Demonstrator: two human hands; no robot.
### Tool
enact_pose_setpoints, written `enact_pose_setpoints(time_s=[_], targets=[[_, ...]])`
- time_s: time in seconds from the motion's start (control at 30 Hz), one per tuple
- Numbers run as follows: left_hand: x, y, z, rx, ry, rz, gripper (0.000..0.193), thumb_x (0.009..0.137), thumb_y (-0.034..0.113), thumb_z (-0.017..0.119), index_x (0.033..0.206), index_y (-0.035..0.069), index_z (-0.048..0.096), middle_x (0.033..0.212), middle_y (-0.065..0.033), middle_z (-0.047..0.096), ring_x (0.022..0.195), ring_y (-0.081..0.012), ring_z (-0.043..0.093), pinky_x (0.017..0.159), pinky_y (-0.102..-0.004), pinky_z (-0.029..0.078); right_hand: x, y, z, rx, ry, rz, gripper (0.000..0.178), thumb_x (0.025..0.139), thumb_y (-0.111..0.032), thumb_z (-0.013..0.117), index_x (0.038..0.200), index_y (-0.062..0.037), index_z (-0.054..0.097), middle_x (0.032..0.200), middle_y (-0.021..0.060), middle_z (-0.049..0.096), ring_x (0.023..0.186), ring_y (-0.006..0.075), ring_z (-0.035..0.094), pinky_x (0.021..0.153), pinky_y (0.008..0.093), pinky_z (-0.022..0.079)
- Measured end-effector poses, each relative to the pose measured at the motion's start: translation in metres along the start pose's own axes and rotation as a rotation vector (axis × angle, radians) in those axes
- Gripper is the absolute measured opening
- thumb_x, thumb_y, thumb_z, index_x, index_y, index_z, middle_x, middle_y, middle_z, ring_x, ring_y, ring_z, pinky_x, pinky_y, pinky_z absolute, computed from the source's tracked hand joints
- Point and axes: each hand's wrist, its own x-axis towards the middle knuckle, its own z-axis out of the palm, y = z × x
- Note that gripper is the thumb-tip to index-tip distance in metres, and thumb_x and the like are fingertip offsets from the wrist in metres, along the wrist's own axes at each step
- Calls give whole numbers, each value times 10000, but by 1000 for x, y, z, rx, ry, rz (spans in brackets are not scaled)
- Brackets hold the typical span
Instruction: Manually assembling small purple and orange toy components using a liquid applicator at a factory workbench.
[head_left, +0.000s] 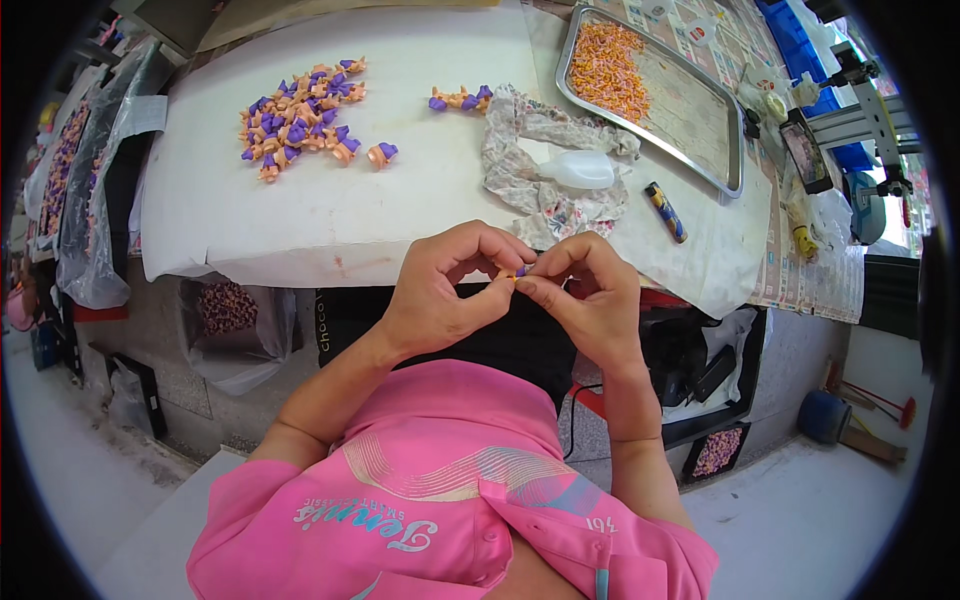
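My left hand (pixel 448 285) and my right hand (pixel 592 295) meet over the table's front edge, thumbs and fingertips pinched together. Between them is a small purple and orange plastic piece (pixel 519 271), mostly hidden by the fingers. Past my left hand, a loose heap of small peach and purple plastic figure parts (pixel 300 118) lies on the white table cover (pixel 330 225). A smaller cluster of the same parts (pixel 462 99) sits near a crumpled floral cloth (pixel 505 150). On that cloth rests a translucent white squeeze bottle (pixel 582 170).
A metal tray (pixel 690 165) at the back right holds many small orange pieces (pixel 606 70). A dark patterned lighter-like cylinder (pixel 665 212) lies before it. A phone on a metal stand (pixel 806 150) rises at the right edge. Plastic-lined bins (pixel 240 330) stand below the table.
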Motion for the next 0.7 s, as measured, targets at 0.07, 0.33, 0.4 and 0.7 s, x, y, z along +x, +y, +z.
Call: enact_pose_setpoints(time_s=[0.07, 0.33, 0.4, 0.7], targets=[[0, 0, 0, 58, -7, 50, 156, 825, -75, 577, 970, -16, 568, 1081, -153, 620, 1015, -185, 612, 917, -332, 495, -1, 4, 1, 17, -3, 4, 243, 771, 28, 754, 882, -2, 540, 853, 69, 635, 785, 107, 618, 691, 229, 515], [-1, -6, 5, 42, 40, 125, 176, 821, -87, 568, 983, -18, 569, 1073, -151, 612, 995, -178, 607, 894, -314, 492, 0, 8, 2, -19, 27, -40, 228, 789, 27, 739, 936, 18, 565, 896, 70, 626, 818, 118, 627, 733, 245, 526], [-1, -6, 6, -9, 56, 107, 181, 820, -88, 567, 985, -16, 567, 1076, -149, 609, 1000, -176, 602, 893, -311, 488, 1, 8, 0, 112, -12, 2, 236, 795, 8, 741, 962, 25, 576, 919, 68, 626, 842, 122, 633, 749, 248, 528], [1, -3, 2, 9, 58, 130, 197, 803, -84, 579, 979, 2, 557, 1058, -112, 562, 958, -138, 558, 884, -294, 471, 2, 4, 3, 189, -10, 39, 218, 819, -12, 726, 980, 28, 585, 909, 52, 632, 856, 114, 633, 762, 239, 520]])
